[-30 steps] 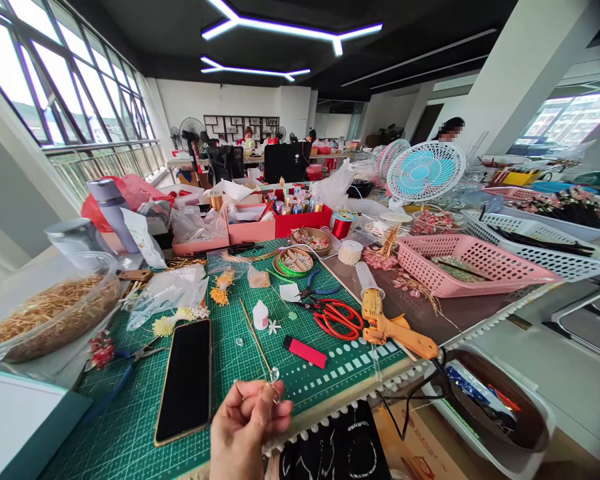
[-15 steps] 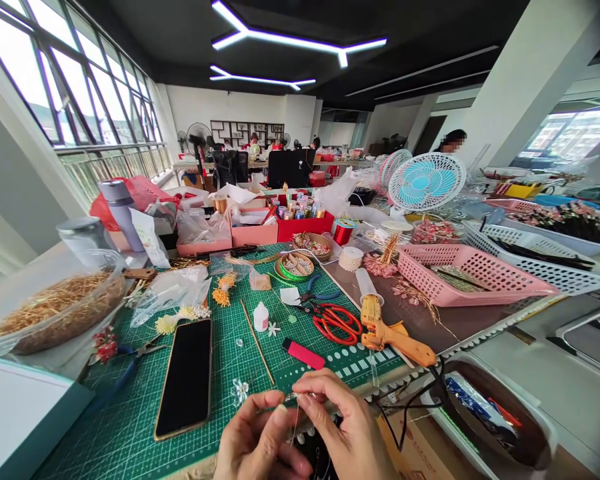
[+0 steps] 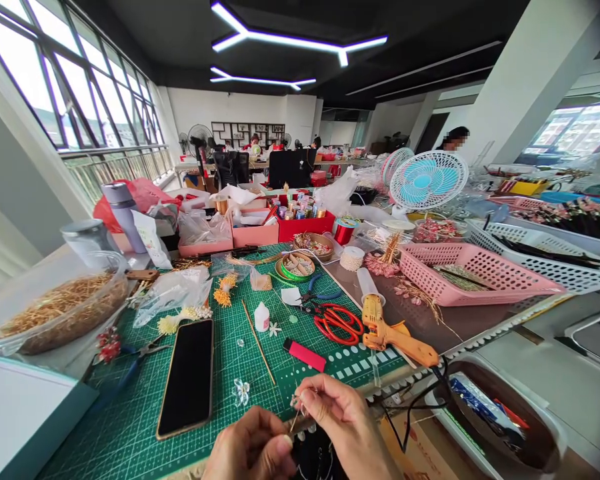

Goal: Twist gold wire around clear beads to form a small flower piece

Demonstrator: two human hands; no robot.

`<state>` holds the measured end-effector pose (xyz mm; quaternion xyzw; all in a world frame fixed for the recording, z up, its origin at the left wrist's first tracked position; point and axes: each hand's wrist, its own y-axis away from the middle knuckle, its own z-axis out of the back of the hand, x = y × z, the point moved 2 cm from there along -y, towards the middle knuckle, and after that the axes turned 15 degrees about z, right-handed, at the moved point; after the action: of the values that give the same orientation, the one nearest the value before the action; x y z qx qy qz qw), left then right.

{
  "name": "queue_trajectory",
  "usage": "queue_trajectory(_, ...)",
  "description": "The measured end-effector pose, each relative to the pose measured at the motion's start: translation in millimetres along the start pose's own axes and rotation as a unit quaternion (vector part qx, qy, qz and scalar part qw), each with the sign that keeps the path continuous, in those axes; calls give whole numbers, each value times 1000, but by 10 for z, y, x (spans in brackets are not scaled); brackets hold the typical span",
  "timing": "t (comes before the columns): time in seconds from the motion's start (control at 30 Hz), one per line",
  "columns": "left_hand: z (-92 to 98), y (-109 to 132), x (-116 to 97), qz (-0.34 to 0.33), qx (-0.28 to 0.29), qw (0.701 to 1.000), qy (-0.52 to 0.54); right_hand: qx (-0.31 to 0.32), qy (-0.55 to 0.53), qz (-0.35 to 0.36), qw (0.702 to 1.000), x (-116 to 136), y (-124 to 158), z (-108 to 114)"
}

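Low over the front edge of the green cutting mat (image 3: 130,427), my right hand (image 3: 337,420) pinches a small clear beaded piece (image 3: 295,401) between thumb and forefinger. Thin wire (image 3: 295,421) runs down from that piece to my left hand (image 3: 255,443), whose thumb and forefinger are closed on it. A clear flower-shaped crystal piece (image 3: 241,393) lies on the mat just beyond my left hand. Beyond my right hand is a pink-red lighter-like stick (image 3: 305,355). A thin brown stick (image 3: 259,343) and a small white bottle (image 3: 262,317) are farther back.
A phone (image 3: 186,380) lies at left beside blue-handled pliers (image 3: 140,357). Red-handled scissors (image 3: 337,323) and an orange glue gun (image 3: 397,333) are right of centre. A pink basket (image 3: 480,300) stands farther right; an open bin (image 3: 505,427) sits below the table edge.
My left hand has moved down and left, away from my right hand, drawing along the wire. My right hand stays nearly in place, still pinching the beaded piece.
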<state>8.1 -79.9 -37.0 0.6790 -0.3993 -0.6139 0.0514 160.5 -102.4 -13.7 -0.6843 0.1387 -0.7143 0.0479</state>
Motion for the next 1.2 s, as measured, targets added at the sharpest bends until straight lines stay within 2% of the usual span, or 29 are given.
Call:
queue_trajectory(0.07,13,-12,-43,-39,-24,999,23,19,37,33,999,1,5,11)
queue_trajectory(0.1,-5,-15,-72,-43,-18,998,33,27,54,50,997,-1,13,12)
queue_trajectory(0.23,-139,-5,-163,4,27,997,69,31,89,87,992,-23,69,3)
queue_trajectory(0.37,-192,24,-154,6,-27,995,91,34,100,86,991,-21,119,7)
queue_trajectory(0.5,-198,45,-126,-4,-67,995,73,22,212,191,958,11,151,4)
queue_trajectory(0.57,-200,50,-127,2,-80,995,64,25,233,206,950,-10,173,-16)
queue_trajectory(0.7,-204,61,-143,20,-91,994,58,15,214,188,959,-64,198,-32)
queue_trajectory(0.8,-202,77,-156,43,-92,994,50,-2,128,63,990,-70,148,4)
queue_trajectory(0.87,-200,83,-164,57,-79,994,46,17,42,-20,999,-39,97,9)
queue_trajectory(0.9,-199,84,-168,58,-66,995,46,33,13,-31,999,-12,74,4)
queue_trajectory(0.93,-197,81,-171,55,-51,996,45,50,6,-23,998,16,57,-6)
queue_trajectory(1.0,-193,71,-171,53,-23,997,43,69,63,32,995,55,54,-30)
queue_trajectory(1.07,-184,60,-160,59,-10,998,33,64,169,122,976,69,82,-57)
queue_trajectory(1.13,-177,58,-147,59,-5,998,17,49,223,187,955,64,108,-79)
queue_trajectory(1.2,-176,68,-133,58,1,998,16,25,205,168,964,57,91,-67)
